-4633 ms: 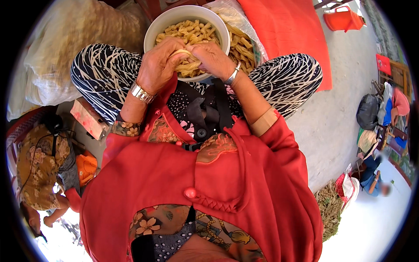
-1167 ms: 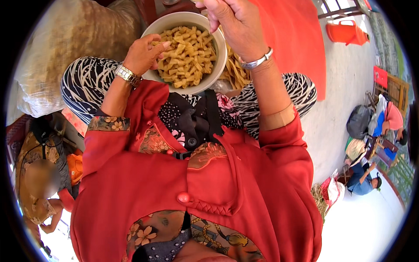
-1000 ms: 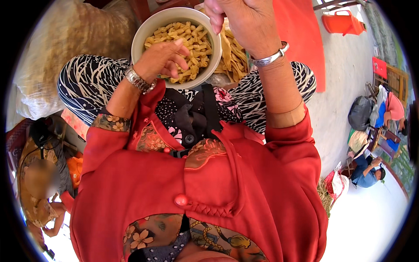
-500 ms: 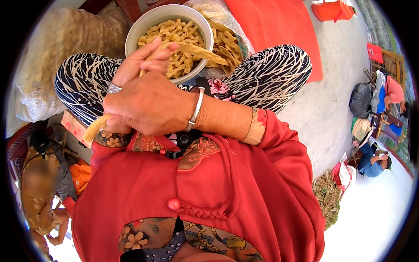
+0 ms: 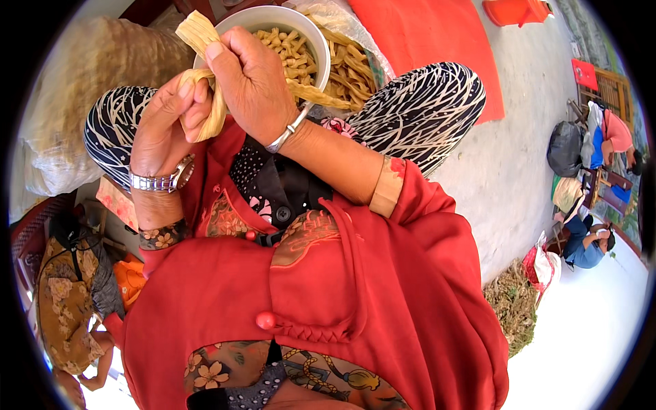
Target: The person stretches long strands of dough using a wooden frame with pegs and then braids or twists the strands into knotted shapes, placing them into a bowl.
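Note:
A ribbed, pliable tan-yellow strip [image 5: 197,32] is in both my hands; its exact kind I cannot tell. My left hand [image 5: 160,123] pinches it where it loops around the fingers. My right hand [image 5: 254,82] grips it beside that loop, thumb pressed on the strip below its upright flat end. Another length emerges beyond the right hand, over the bowl's edge. Just past my hands stands a white bowl [image 5: 324,51] holding many short knotted pieces [image 5: 290,53]. Loose long strips [image 5: 350,68] lie in an opened plastic bag right of it.
A large, full translucent sack [image 5: 82,89] stands at the left. Red cloth [image 5: 430,55] covers floor at the far right, near an orange-red container [image 5: 516,11]. Further right are a black bag [image 5: 565,149] and two people. Another person sits at lower left. My knees flank the bowl.
My hands have uncrossed and shifted apart. The right hand has moved up and away from me, lifting one strip end, while the loop now shows around the left fingers.

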The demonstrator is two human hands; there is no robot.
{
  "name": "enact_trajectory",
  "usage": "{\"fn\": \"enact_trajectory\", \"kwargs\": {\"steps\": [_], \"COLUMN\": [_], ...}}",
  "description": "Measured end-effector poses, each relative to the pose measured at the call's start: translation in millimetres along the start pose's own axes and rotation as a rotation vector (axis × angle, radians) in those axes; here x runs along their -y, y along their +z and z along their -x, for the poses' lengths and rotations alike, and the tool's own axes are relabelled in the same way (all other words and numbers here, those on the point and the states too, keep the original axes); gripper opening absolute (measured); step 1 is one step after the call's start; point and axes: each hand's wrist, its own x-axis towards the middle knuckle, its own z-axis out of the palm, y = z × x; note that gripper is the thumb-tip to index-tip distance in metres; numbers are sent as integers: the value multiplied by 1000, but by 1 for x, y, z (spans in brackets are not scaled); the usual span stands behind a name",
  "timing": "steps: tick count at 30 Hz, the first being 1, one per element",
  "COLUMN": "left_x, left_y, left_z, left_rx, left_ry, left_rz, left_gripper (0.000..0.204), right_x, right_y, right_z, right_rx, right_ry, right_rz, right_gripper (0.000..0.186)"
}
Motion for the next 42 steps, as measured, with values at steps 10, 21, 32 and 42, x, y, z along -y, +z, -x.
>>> {"fn": "enact_trajectory", "kwargs": {"steps": [10, 21, 32, 42], "left_x": [12, 19, 31, 38], "left_y": [18, 9, 16, 8], "left_z": [1, -6, -12, -12], "left_rx": [-298, -52, -85, -64], "left_ry": [574, 193, 404, 16], "left_rz": [-1455, 5, -997, -31], "left_gripper": [12, 43, 42, 50], "right_x": [-24, 4, -18, -22], "right_y": [-31, -48, -52, -56], "right_z": [-1, 4, 13, 13], "right_rx": [464, 440, 432, 321], "right_ry": [278, 212, 404, 330], "right_rz": [66, -42, -126, 96], "right_gripper": [32, 29, 40, 36]}}
